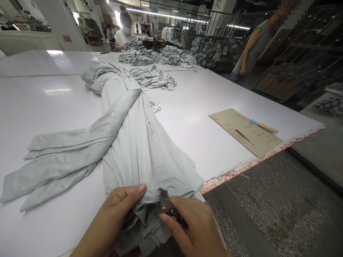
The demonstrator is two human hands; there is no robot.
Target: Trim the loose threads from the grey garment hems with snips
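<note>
A pale grey garment (131, 142) lies lengthwise on the white table, its gathered lower end hanging over the near edge. My left hand (118, 210) is closed on the garment's seamed edge, the thumb pressed on top and the other fingers partly hidden by cloth. Right beside it, my right hand (195, 225) is closed on a small dark object (171, 210) with light specks, held against the same edge; its kind is not clear. Long grey fabric pieces (64, 160) fan out to the left across the garment.
Crumpled grey garments (152, 76) are heaped farther along the white table (187, 117). On the right lie a beige board (227, 119), a red pen (242, 135) and a yellow-and-blue knife-like tool (265, 126). One person (124, 35) is across the table, another (253, 50) beyond its right edge.
</note>
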